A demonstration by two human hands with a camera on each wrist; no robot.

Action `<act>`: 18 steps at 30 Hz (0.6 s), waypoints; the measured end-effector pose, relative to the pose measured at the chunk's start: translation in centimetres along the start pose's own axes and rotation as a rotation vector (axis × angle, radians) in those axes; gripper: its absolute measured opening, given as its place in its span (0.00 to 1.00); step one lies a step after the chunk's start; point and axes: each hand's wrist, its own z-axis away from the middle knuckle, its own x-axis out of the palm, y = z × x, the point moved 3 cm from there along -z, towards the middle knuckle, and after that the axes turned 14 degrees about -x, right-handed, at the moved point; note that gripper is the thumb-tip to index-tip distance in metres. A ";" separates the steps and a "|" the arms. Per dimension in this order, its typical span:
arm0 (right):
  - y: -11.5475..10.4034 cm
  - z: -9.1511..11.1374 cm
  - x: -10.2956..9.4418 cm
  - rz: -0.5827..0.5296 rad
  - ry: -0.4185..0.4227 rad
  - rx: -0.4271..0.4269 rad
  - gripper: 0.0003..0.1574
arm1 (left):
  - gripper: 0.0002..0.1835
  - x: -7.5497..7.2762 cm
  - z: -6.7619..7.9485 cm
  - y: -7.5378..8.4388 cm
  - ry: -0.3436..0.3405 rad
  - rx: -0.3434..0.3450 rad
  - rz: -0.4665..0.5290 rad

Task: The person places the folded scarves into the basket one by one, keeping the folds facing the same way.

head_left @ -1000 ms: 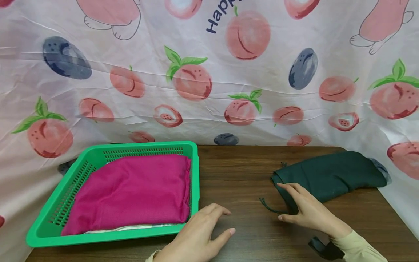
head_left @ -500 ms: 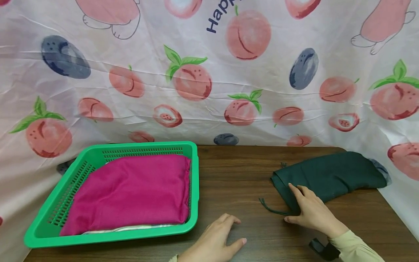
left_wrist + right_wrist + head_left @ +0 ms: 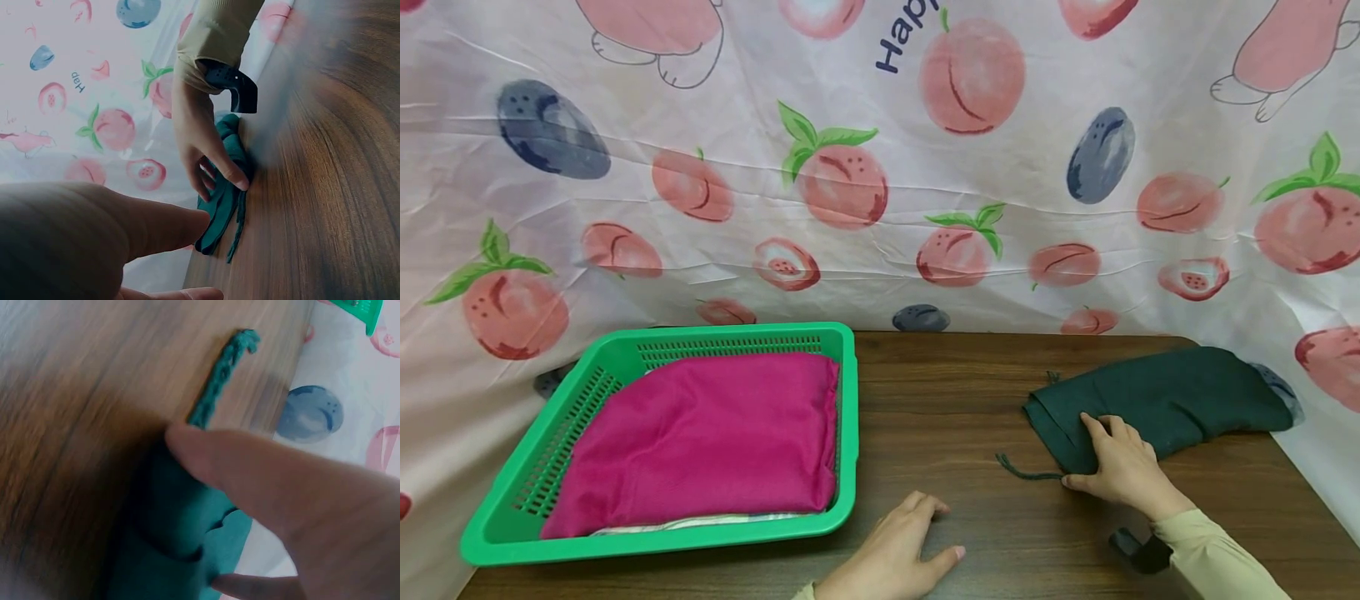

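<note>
Your right hand (image 3: 1122, 468) touches the green cloth (image 3: 1165, 398) near the table's (image 3: 940, 400) far right corner, fingers relaxed; your left hand (image 3: 891, 550) hangs loose.

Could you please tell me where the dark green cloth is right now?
In the head view, the dark green cloth lies on the right side of the wooden table, the right hand touching its left end, the green basket well to its left.
</note>
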 end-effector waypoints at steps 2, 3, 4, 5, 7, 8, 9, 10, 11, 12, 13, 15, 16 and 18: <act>0.3 -0.1 -0.2 -0.006 -0.001 0.017 0.58 | 0.25 0.1 -0.1 0.0 -0.006 -0.010 0.001; 0.5 -0.2 -0.3 -0.005 0.000 0.022 0.57 | 0.25 0.1 -0.1 0.0 -0.008 -0.011 0.002; 0.6 -0.3 -0.3 -0.004 0.001 0.025 0.55 | 0.25 0.1 -0.2 0.1 -0.011 -0.015 0.003; 0.7 -0.4 -0.4 0.003 0.004 0.027 0.54 | 0.25 0.2 -0.2 0.1 -0.011 -0.016 0.003; 0.8 -0.5 -0.5 0.020 0.012 0.022 0.51 | 0.25 0.1 -0.3 0.2 -0.007 -0.017 0.002; 0.8 -0.6 -0.6 0.034 0.015 0.014 0.49 | 0.25 0.1 -0.4 0.2 -0.004 -0.017 -0.002; 0.7 -0.7 -0.6 0.049 0.019 0.001 0.48 | 0.25 0.1 -0.4 0.3 0.000 -0.018 -0.004; 0.7 -0.7 -0.6 0.063 0.023 -0.010 0.46 | 0.25 0.2 -0.5 0.3 0.006 -0.019 -0.009; 0.6 -0.8 -0.5 0.077 0.027 -0.020 0.44 | 0.25 0.2 -0.5 0.4 0.014 -0.018 -0.016; 0.5 -0.8 -0.5 0.086 0.032 -0.031 0.41 | 0.25 0.2 -0.5 0.4 0.025 -0.015 -0.025; 0.5 -0.9 -0.5 0.091 0.035 -0.039 0.39 | 0.26 0.2 -0.5 0.5 0.032 -0.015 -0.031; 0.4 -1.0 -0.4 0.074 0.036 -0.040 0.34 | 0.26 0.3 -0.5 0.5 0.055 -0.006 -0.045; 0.4 -1.0 -0.4 0.053 0.032 -0.036 0.31 | 0.27 0.3 -0.6 0.6 0.062 -0.003 -0.049; 0.4 -1.1 -0.3 0.014 0.024 -0.029 0.27 | 0.27 0.4 -0.6 0.6 0.078 0.002 -0.052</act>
